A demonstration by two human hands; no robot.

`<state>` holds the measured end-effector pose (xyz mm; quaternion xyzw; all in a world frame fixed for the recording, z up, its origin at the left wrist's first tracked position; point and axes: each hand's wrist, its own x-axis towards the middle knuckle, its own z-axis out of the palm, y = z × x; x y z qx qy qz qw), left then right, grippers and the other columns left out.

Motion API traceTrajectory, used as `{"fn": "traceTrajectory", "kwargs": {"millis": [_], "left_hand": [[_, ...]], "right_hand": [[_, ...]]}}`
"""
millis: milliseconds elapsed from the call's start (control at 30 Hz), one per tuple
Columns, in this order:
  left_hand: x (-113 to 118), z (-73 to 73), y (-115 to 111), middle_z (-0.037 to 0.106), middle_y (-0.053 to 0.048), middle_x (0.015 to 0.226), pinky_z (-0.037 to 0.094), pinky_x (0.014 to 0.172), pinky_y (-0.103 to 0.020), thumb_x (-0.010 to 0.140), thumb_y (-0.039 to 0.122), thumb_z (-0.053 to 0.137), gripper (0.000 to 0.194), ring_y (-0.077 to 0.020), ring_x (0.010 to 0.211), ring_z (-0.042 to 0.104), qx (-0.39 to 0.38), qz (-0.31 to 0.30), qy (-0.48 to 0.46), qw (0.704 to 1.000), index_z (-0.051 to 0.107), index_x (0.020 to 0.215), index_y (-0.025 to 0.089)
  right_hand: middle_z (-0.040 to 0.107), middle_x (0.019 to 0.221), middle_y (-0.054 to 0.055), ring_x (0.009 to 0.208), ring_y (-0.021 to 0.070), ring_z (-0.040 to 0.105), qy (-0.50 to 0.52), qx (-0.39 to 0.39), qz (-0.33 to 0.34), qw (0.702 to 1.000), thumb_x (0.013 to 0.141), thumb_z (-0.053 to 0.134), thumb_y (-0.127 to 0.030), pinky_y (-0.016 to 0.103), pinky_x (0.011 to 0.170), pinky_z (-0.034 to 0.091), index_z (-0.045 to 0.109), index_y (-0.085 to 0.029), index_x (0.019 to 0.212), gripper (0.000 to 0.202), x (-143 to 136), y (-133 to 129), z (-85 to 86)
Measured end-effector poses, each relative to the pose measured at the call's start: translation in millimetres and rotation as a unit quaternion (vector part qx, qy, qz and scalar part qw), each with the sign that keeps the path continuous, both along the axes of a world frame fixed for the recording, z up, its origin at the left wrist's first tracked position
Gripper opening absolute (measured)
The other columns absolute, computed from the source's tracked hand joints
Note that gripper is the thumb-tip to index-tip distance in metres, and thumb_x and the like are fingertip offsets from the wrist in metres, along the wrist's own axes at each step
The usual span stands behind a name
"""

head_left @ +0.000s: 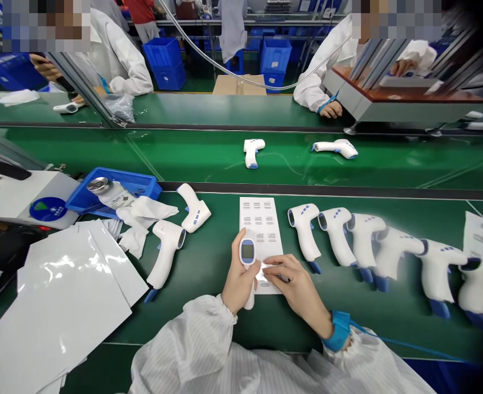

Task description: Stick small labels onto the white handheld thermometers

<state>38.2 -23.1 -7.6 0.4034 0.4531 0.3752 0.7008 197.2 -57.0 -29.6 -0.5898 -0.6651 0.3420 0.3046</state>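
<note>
My left hand (239, 276) is wrapped round a white infrared thermometer (247, 243), held upright with its small grey display facing me. Just to the right, my right hand (293, 282) has thumb and fingertips pinched together close to the thermometer's handle; a small pale bit shows at the tips, too small to name. Beneath both hands lies a white sheet of printed labels (262, 213). Two more thermometers (166, 249) rest on the bench at the left. On the right stretches a row of several thermometers (305, 232) with blue-tipped handles. A blue wrist strap (340, 331) circles my right wrist.
Large white sheets (73, 295) are stacked at the left, near a blue tray (143, 183) with a can and crumpled tissues. Two thermometers (253, 153) lie on the green conveyor (192, 150). Across it sit two co-workers in white coats (118, 54).
</note>
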Motion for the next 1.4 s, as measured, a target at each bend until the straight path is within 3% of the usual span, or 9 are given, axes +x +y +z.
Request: {"fn": "traceTrajectory", "kwargs": {"millis": [233,300,400,500,567,667,800,1067,1400], "left_hand": [[3.2,-0.5,-1.4,0.054,-0.008,0.126,0.046,0.048,-0.024,0.088,0.029,0.052,0.069,-0.0078,0.054,0.050,0.009,-0.001,0.009,1.000,0.015,0.146,0.034],[3.7,-2.0,-1.3,0.049,-0.008,0.135,0.054,0.065,-0.028,0.089,0.029,0.052,0.066,-0.0156,0.080,0.063,0.035,0.007,0.016,0.999,0.018,0.146,0.032],[3.7,-3.7,-1.3,0.036,-0.006,0.149,0.045,0.101,-0.035,0.090,0.027,0.053,0.062,-0.0224,0.126,0.048,0.085,0.016,0.008,0.996,0.022,0.144,0.030],[3.0,-4.0,-1.6,0.031,-0.006,0.152,0.038,0.109,-0.036,0.092,0.031,0.052,0.063,-0.0227,0.136,0.037,0.094,0.001,-0.006,0.996,0.019,0.145,0.030],[2.2,-4.0,-2.1,0.029,-0.006,0.154,0.044,0.103,-0.036,0.092,0.036,0.052,0.065,-0.0254,0.134,0.039,0.091,-0.005,0.008,0.996,0.018,0.146,0.030],[1.3,-4.9,-2.7,0.026,-0.008,0.154,0.056,0.073,-0.031,0.090,0.038,0.054,0.069,-0.0255,0.110,0.059,0.065,-0.018,0.035,0.997,0.016,0.147,0.033],[1.6,-6.6,-2.9,0.023,-0.008,0.155,0.048,0.046,-0.024,0.089,0.031,0.054,0.072,-0.0074,0.059,0.055,0.046,-0.020,0.029,0.998,0.013,0.147,0.037],[0.7,-4.5,-2.5,0.025,-0.008,0.154,0.050,0.051,-0.027,0.089,0.031,0.049,0.069,-0.0118,0.067,0.059,0.040,-0.027,0.060,0.997,0.013,0.147,0.036],[-0.1,-3.1,-2.8,0.021,-0.006,0.155,0.046,0.045,-0.027,0.087,0.025,0.050,0.069,-0.0037,0.048,0.049,0.018,-0.023,0.007,1.000,0.016,0.145,0.040]], "right_hand": [[0.066,0.093,0.004,0.093,0.0248,0.058,-0.037,-0.012,0.043,0.998,0.084,0.060,-0.019,0.044,0.082,0.047,0.065,-0.024,0.075,0.011,-2.0,7.9,12.2],[0.065,0.090,0.004,0.090,0.0235,0.059,-0.018,-0.023,0.106,0.994,0.082,0.059,-0.014,0.042,0.081,0.048,0.063,-0.024,0.073,0.014,-2.4,3.9,26.1],[0.063,0.090,0.002,0.085,0.0191,0.062,0.087,-0.094,0.182,0.975,0.081,0.059,-0.014,0.034,0.075,0.052,0.062,-0.025,0.075,0.013,-1.2,-0.1,48.3],[0.062,0.107,0.004,0.103,0.0220,0.059,0.122,-0.082,0.119,0.982,0.083,0.061,-0.021,0.038,0.087,0.051,0.063,-0.026,0.076,0.008,-1.6,9.4,60.8],[0.059,0.116,0.005,0.117,0.0254,0.051,0.101,-0.029,0.060,0.993,0.083,0.062,-0.024,0.045,0.099,0.043,0.064,-0.026,0.076,0.007,-4.4,22.9,62.7],[0.061,0.115,0.004,0.117,0.0250,0.051,0.107,-0.008,0.028,0.994,0.081,0.064,-0.024,0.046,0.102,0.039,0.064,-0.026,0.075,0.006,-11.7,43.7,61.8],[0.064,0.111,0.003,0.108,0.0211,0.058,0.153,-0.025,0.007,0.988,0.079,0.063,-0.021,0.040,0.100,0.042,0.064,-0.024,0.074,0.006,-20.8,56.9,61.3],[0.068,0.102,0.004,0.101,0.0208,0.062,0.171,-0.032,-0.028,0.984,0.078,0.064,-0.023,0.038,0.094,0.046,0.065,-0.023,0.073,0.005,-24.0,59.3,60.8],[0.071,0.096,0.003,0.098,0.0202,0.064,0.170,-0.036,-0.018,0.985,0.076,0.065,-0.021,0.038,0.096,0.046,0.065,-0.022,0.071,0.004,-21.8,66.1,60.3]]}}
